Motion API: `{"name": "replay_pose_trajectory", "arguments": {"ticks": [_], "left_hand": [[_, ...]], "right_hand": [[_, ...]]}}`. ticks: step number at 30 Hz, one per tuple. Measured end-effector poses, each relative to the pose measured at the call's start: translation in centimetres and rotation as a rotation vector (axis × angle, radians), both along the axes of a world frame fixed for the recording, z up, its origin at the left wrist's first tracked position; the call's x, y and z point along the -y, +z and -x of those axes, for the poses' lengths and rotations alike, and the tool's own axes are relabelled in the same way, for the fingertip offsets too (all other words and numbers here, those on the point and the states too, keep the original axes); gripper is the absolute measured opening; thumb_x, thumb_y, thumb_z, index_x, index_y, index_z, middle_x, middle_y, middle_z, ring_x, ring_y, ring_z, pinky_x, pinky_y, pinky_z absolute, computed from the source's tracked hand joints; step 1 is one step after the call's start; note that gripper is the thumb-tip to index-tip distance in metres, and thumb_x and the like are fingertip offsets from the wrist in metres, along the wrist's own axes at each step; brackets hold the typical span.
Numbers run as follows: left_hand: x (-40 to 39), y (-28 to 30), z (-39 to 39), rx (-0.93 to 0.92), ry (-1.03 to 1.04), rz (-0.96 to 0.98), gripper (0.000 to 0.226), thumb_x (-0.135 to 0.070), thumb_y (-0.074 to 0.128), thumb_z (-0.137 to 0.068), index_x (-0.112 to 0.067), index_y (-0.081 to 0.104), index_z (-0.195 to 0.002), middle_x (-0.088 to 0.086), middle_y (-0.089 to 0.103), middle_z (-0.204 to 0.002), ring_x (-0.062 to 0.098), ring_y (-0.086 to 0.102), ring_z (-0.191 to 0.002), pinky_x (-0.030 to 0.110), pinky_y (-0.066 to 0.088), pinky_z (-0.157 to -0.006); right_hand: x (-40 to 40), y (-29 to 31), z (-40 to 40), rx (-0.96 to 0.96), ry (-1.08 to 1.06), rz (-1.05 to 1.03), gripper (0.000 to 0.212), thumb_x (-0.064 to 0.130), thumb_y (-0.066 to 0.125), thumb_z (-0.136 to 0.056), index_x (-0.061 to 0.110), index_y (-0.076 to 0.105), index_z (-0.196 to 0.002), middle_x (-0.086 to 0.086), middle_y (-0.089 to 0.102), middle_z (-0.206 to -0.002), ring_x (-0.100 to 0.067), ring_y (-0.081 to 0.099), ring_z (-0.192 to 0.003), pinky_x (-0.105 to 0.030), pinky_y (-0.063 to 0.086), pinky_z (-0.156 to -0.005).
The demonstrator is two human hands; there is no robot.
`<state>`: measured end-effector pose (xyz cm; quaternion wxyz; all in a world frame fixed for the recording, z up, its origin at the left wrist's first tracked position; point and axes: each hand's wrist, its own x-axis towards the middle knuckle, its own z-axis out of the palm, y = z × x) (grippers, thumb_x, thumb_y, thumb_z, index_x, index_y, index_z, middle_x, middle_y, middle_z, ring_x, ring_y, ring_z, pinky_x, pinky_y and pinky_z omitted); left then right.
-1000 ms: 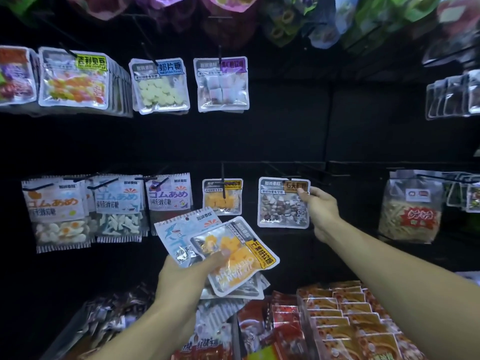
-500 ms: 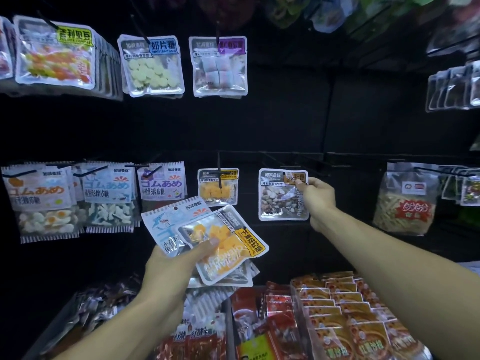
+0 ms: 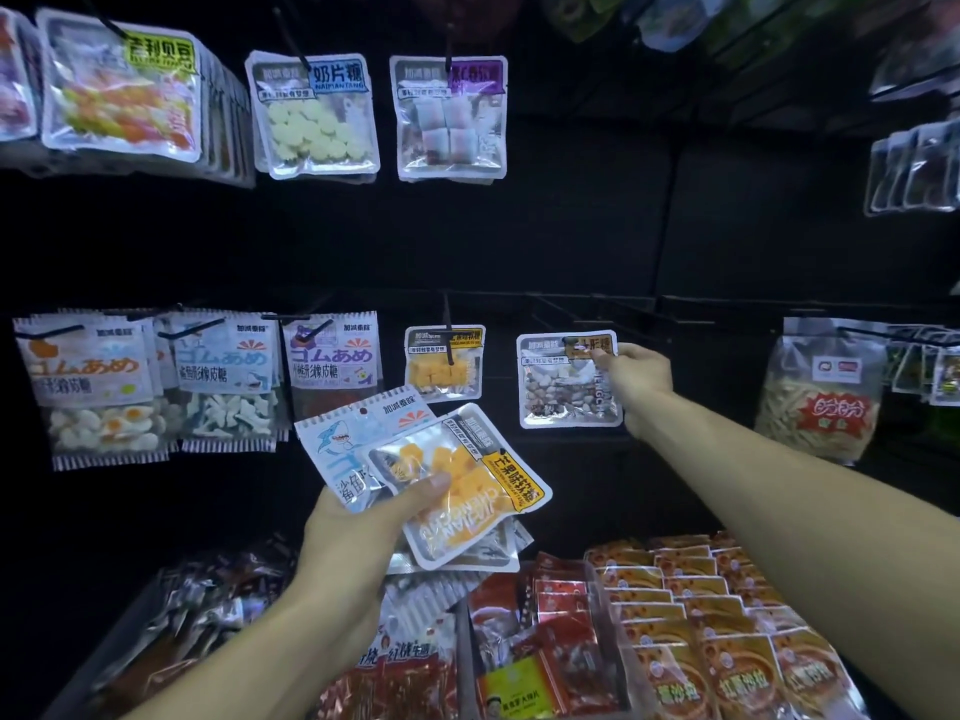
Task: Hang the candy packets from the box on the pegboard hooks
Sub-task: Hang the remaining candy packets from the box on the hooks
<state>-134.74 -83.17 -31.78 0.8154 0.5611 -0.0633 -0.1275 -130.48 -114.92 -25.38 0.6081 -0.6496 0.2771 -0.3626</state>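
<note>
Pegboard (image 3: 571, 241) is near black; most hooks are lost in shadow, and whether the pebble candy packet (image 3: 569, 379) sits on one is unclear. Top-row pouches are cut off by the frame. Right hand (image 3: 631, 379) reaches out at arm's length, fingertips pinching that packet's upper right corner. Left hand (image 3: 358, 517) sits lower, thumb clamped over a fan of packets: mango packet (image 3: 467, 491) on top, shark packet (image 3: 345, 433) behind, at least one more edge underneath, count unclear.

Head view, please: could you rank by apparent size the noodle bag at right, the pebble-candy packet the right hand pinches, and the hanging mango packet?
1. noodle bag
2. pebble-candy packet
3. hanging mango packet
Depth differences are unclear, so this is apparent size only.
</note>
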Motion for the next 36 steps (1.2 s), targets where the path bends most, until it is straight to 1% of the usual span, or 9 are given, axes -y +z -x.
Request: {"name": "replay_pose_trajectory", "arguments": {"ticks": [3,11,13,17,21,26,29,32,36], "left_hand": [[-0.1,-0.7,-0.1,-0.006,0.011,-0.013,0.094,-0.036,0.104,-0.039,-0.025,0.069,-0.125,0.002,0.083,-0.11,0.036,0.077,-0.107,0.066,0.049,-0.108],[-1.5,-2.4,-1.2,-0.025,0.033,-0.028,0.078,-0.021,0.097,-0.048,-0.016,0.07,-0.121,0.008,0.083,-0.105,0.036,0.08,-0.099,0.066,0.052,-0.104],[-1.8,-2.7,-1.5,-0.032,0.05,-0.023,0.076,-0.023,0.096,-0.049,-0.018,0.07,-0.121,0.007,0.083,-0.105,0.035,0.079,-0.099,0.067,0.051,-0.105],[-1.9,-3.2,-1.3,-0.066,0.096,0.0,0.073,-0.023,0.094,-0.053,-0.023,0.066,-0.121,0.003,0.084,-0.102,0.032,0.081,-0.093,0.057,0.059,-0.094],[-2.3,-4.8,-1.8,-0.081,0.196,0.041,0.097,-0.033,0.104,-0.039,-0.027,0.063,-0.126,0.001,0.082,-0.113,0.033,0.078,-0.106,0.062,0.056,-0.101],[-3.1,-6.9,-2.5,-0.06,0.298,0.013,0.101,-0.042,0.098,-0.038,-0.029,0.061,-0.132,-0.004,0.08,-0.118,0.028,0.076,-0.112,0.061,0.053,-0.103],[-3.9,-8.7,-3.2,-0.057,0.327,-0.005,0.098,-0.035,0.098,-0.047,-0.023,0.06,-0.137,-0.001,0.08,-0.12,0.024,0.077,-0.112,0.056,0.054,-0.107],[-4.4,-10.1,-3.7,-0.124,0.263,-0.032,0.095,-0.035,0.101,-0.048,-0.024,0.061,-0.133,0.005,0.079,-0.121,0.03,0.077,-0.109,0.06,0.057,-0.1],[-4.2,-10.7,-3.8,-0.149,0.166,-0.118,0.073,-0.017,0.098,-0.053,-0.04,0.058,-0.11,-0.004,0.075,-0.11,0.02,0.073,-0.1,0.048,0.055,-0.098]], "right_hand": [[0.6,0.0,-1.8,-0.032,-0.02,-0.001,0.011,0.017,0.072,-0.099,0.019,0.071,-0.088,-0.005,0.076,-0.091,-0.024,0.075,-0.083,-0.035,0.062,-0.075],[1.4,-0.3,-6.9,-0.023,-0.109,-0.029,0.019,0.014,0.077,-0.091,0.022,0.069,-0.077,-0.006,0.077,-0.096,-0.027,0.075,-0.092,-0.042,0.063,-0.092],[1.0,-0.9,-7.3,-0.025,-0.166,-0.016,0.008,0.016,0.077,-0.092,0.02,0.07,-0.089,-0.006,0.076,-0.106,-0.023,0.071,-0.093,-0.038,0.061,-0.094],[-2.5,-3.4,-5.5,0.118,-0.3,-0.076,0.038,0.022,0.077,-0.093,0.019,0.063,-0.128,0.0,0.064,-0.121,-0.02,0.064,-0.107,-0.032,0.052,-0.092],[-11.7,-7.2,-1.1,0.119,0.144,-0.173,0.013,0.03,0.07,-0.1,0.019,0.066,-0.105,-0.003,0.072,-0.115,-0.021,0.069,-0.101,-0.032,0.053,-0.085],[-20.2,-11.6,3.4,-0.086,0.504,0.084,0.033,0.055,0.078,-0.086,0.024,0.073,-0.097,0.005,0.077,-0.102,-0.01,0.072,-0.098,-0.033,0.057,-0.086],[-21.6,-13.2,3.9,-0.095,0.515,0.061,0.048,0.028,0.096,-0.073,0.033,0.066,-0.109,0.007,0.078,-0.104,-0.01,0.076,-0.095,-0.03,0.061,-0.081],[-21.9,-13.9,3.1,-0.058,0.506,-0.046,0.065,0.008,0.093,-0.075,0.035,0.059,-0.124,0.016,0.079,-0.092,-0.006,0.078,-0.082,-0.019,0.06,-0.07],[-20.4,-13.1,1.0,0.114,0.327,-0.159,0.046,0.0,0.085,-0.083,0.022,0.068,-0.12,0.004,0.082,-0.096,-0.013,0.078,-0.088,-0.034,0.063,-0.084]]}}
